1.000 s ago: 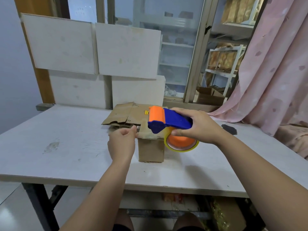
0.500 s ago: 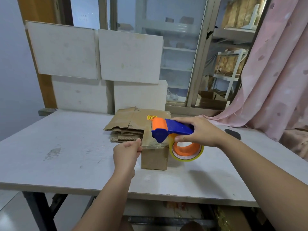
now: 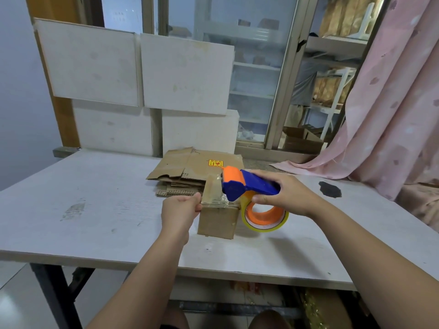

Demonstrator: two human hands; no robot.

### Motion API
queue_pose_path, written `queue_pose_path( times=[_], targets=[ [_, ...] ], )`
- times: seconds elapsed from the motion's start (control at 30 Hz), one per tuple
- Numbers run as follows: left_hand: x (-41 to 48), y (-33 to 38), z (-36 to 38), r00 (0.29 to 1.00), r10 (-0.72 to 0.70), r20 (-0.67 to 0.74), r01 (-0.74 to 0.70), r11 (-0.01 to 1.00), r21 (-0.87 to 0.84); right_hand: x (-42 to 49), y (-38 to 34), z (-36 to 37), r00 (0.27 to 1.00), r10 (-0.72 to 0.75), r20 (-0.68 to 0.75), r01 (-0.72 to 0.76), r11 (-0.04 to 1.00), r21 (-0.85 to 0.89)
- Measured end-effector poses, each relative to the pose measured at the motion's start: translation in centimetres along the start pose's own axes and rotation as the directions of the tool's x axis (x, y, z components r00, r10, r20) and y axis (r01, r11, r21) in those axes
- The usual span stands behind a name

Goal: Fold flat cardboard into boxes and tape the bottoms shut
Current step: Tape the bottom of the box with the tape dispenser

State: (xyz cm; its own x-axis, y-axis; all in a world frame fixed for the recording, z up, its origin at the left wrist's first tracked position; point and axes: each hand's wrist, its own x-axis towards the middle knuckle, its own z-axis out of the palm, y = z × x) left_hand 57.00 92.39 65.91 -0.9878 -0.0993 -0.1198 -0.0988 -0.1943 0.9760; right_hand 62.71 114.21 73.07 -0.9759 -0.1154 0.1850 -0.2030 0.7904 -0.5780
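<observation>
Two sets of fingers are busy. The left hand [image 3: 180, 210] pinches the free end of the clear tape strip [image 3: 213, 193] at the top left edge of the small brown cardboard box [image 3: 217, 220], which stands mid-way across the white table [image 3: 95, 198]. The right hand [image 3: 287, 193] is curled round the blue-and-orange tape dispenser [image 3: 242, 186] above the box. An uneven pull could wrinkle the strip, lay it off the seam, or drag the light box.

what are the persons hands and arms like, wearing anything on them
Nothing is worn. The left hand and right hand are bare: no gloves, and no ring, watch or bracelet in view. The left forearm and right forearm are uncovered too, with no sleeve showing before the edge of the picture.
</observation>
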Motion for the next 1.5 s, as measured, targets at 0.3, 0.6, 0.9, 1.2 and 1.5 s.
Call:
queue_pose_path(
  times=[0.3,0.6,0.9,1.2,1.5],
  targets=[
    [0.7,0.7,-0.3,0.985,-0.131,0.113,0.131,0.991,0.007,-0.7,1.5,1.8,0.998,0.046,-0.031,-0.042,0.994,0.103],
    [-1.4,-0.3,0.5,0.995,-0.088,-0.055,0.095,0.984,0.149,-0.8,1.6,1.9,0.997,0.077,-0.003,-0.076,0.988,0.135],
    [-4.0,-3.6,0.0,0.882,0.431,0.189,-0.47,0.791,0.391,-0.2,0.5,1.8,0.997,0.07,0.031,-0.073,0.991,0.114],
    [-2.9,-1.7,-0.3,0.759,0.53,0.379,-0.624,0.425,0.656,-0.4,0.7,2.0,0.997,0.07,0.044,-0.077,0.98,0.185],
    [-0.1,-3.3,0.0,0.368,0.716,0.593,-0.714,-0.191,0.674,-1.1,1.9,2.3,0.997,0.065,-0.044,-0.044,0.924,0.379]
  ],
)
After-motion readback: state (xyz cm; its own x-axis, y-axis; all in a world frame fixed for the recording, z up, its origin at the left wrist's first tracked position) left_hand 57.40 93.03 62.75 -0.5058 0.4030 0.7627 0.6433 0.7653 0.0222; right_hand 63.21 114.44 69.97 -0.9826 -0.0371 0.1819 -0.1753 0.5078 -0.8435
